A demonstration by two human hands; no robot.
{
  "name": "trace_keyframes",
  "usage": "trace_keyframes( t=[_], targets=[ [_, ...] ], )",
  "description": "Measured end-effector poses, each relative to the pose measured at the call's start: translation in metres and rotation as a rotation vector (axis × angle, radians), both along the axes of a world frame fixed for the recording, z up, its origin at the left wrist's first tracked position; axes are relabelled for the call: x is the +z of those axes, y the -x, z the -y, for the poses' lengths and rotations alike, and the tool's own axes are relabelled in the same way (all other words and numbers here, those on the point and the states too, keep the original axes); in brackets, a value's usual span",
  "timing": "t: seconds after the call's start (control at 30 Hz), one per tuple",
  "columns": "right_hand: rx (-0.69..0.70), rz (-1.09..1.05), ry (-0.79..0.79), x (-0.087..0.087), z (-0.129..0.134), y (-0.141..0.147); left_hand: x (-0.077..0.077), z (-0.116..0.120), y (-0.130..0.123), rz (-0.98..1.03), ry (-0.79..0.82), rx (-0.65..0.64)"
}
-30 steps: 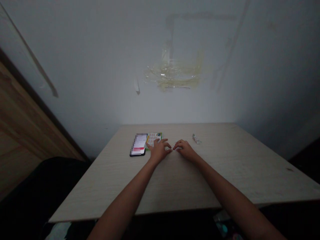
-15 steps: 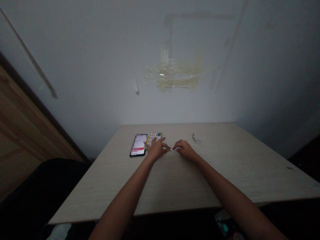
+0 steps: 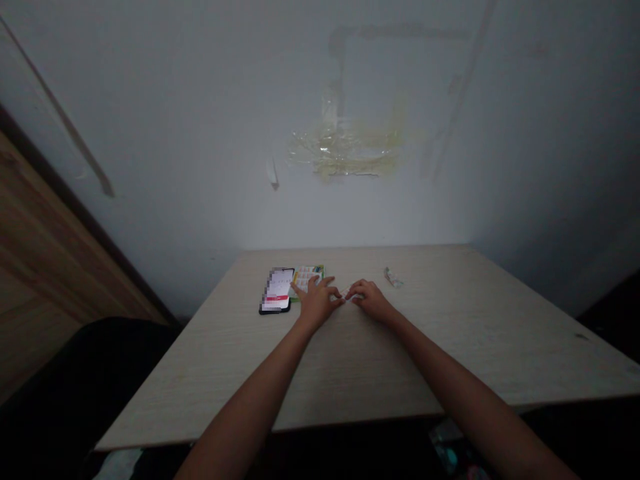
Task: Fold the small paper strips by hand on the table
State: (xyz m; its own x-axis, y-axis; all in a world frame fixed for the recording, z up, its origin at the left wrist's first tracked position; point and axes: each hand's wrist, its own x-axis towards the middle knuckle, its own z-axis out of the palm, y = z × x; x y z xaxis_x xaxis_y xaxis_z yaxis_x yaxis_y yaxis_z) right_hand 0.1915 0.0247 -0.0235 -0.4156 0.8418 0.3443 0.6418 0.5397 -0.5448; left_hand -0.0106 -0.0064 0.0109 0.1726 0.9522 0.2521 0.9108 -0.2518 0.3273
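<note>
Thumb and index finger of my left hand (image 3: pixel 319 300) pinch the left end of a small pale paper piece (image 3: pixel 346 293), its other fingers spread. My right hand (image 3: pixel 371 298) closes its fingertips on the right end of the same piece. Most of the paper is hidden by the fingers, so its exact shape cannot be made out. Just behind my left hand lies a colourful printed card (image 3: pixel 304 273) with rows of small pictures or boxes, partly covered by the fingers. Left of the card rests a phone (image 3: pixel 278 293) with its screen lit.
A small crumpled clear wrapper (image 3: pixel 393 277) lies to the right, beyond my right hand. The pale wooden table (image 3: pixel 450 347) meets a wall (image 3: pixel 200 133) with peeling tape (image 3: pixel 345 150). A dark covered object (image 3: pixel 100 360) stands off the table's left edge.
My left hand has shifted slightly right, closer to my right hand, uncovering a little more of the printed card. My right hand has barely moved.
</note>
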Motion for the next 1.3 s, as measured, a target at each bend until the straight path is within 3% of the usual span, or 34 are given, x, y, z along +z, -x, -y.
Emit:
trace_keyframes(
  t=[0.3,0.53,0.83,1.03,1.3],
  targets=[
    [0.010,0.000,-0.009,0.001,0.000,-0.001,0.010,-0.002,0.002,0.049,0.130,0.021],
    [0.015,-0.018,-0.011,0.002,0.000,-0.001,0.007,-0.008,0.011,0.027,0.174,0.014],
    [0.055,-0.034,-0.057,0.003,0.005,-0.003,-0.002,0.000,0.009,-0.049,0.073,0.039],
    [0.109,-0.155,-0.106,0.009,0.016,-0.006,-0.007,0.010,0.007,-0.050,-0.048,0.011],
    [-0.053,-0.221,-0.150,0.008,0.010,-0.013,-0.003,0.012,0.007,-0.013,-0.049,0.025]
  ],
)
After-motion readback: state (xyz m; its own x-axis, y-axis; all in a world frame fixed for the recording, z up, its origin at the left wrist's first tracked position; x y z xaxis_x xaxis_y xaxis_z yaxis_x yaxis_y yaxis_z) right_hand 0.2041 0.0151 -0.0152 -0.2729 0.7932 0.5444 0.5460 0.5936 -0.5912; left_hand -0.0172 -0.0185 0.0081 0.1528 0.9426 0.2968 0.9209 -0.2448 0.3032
